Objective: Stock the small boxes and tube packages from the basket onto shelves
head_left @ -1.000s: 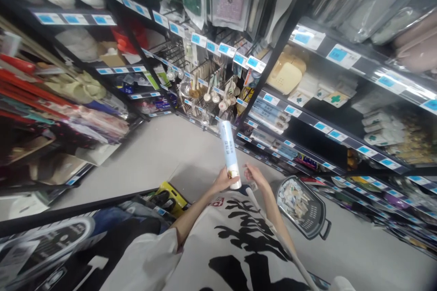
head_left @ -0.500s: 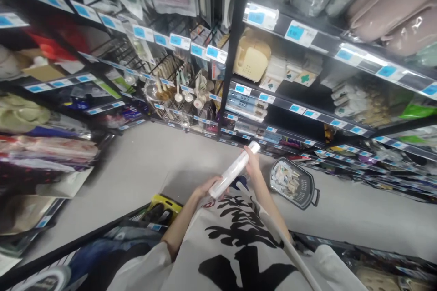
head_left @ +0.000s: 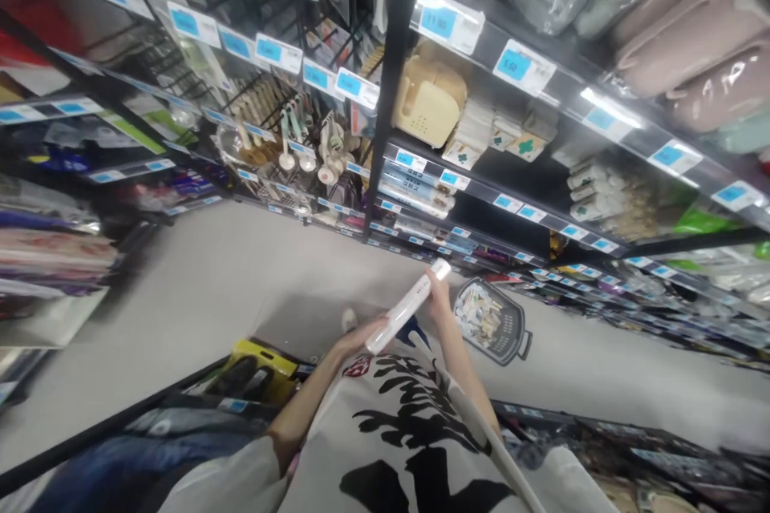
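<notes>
A long white tube-shaped package (head_left: 407, 307) lies slantwise in front of my chest, held at both ends. It looks like a wrapped roll with small dark print near its upper end; what is inside I cannot make out. My left hand (head_left: 362, 335) grips the lower end, its fingers partly hidden beneath. Around the upper end wrap the fingers of my right hand (head_left: 439, 292). To the right of that hand, a dark grey shopping basket (head_left: 512, 330) stands on the floor, filled with several small packaged items.
Shelves with blue price tags (head_left: 523, 68) run along the far side, carrying cream plastic baskets (head_left: 438, 108) and blue-white packages (head_left: 415, 191). Ladles and spoons (head_left: 289, 148) hang on a rack left of them. A low rack with a yellow package (head_left: 265, 357) stands close on my left.
The view has shifted, so the shelves and basket appear further left. The package has turned slightly, showing its print more clearly; both hands keep hold of it.
</notes>
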Tool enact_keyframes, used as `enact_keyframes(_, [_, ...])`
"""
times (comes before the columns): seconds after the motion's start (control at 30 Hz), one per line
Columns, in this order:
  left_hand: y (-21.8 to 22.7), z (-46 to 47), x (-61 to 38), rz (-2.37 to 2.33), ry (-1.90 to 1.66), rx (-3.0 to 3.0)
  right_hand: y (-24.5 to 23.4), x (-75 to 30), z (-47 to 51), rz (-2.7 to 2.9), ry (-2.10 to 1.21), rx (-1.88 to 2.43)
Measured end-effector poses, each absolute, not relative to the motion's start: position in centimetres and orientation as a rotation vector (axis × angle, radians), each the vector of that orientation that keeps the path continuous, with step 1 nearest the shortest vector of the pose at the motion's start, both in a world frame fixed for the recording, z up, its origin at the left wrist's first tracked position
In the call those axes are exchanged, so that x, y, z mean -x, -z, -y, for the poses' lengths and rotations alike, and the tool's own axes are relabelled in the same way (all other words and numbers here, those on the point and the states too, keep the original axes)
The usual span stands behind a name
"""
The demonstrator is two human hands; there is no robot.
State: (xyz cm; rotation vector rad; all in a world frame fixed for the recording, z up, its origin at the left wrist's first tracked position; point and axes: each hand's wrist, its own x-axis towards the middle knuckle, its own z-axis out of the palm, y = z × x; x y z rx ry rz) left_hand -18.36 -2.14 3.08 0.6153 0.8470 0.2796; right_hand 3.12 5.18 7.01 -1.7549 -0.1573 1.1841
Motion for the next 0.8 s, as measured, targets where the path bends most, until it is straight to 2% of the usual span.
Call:
enact_keyframes(0.13, [-3.2, 0.6, 12.4, -0.968, -0.624, -1.009, -7.6, -5.8, -4.9, 0.421, -1.409, 1.778])
enact_keyframes(0.27, [-3.8, -2.1, 4.8, -1.327, -0.746, -1.149, -7.4, -8.3, -4.5, 0.592, -1.659, 1.822])
enact_keyframes(0.37, [-4.3, -3.4, -0.2, -1.478, -0.869, -1.100, -7.0, -10.3, -5.0, 0.720, -1.632, 1.814])
enact_keyframes(0.53, [-2.9, -2.5, -4.5, -1.419, -1.185, -1.011, -6.5, -13.2, -7.2, 0.990, -1.598, 1.824])
enact_keyframes(0.67, [0.0, -1.0, -3.0, -1.349, -1.370, -0.660, -6.5, -13.2, -9.6, 1.204, -1.794, 1.872])
enact_keyframes(0.8, [3.1, 0.4, 3.1, -1.211, -1.489, 0.189, -7.5, -11.7, -10.5, 1.303, -2.304, 1.888])
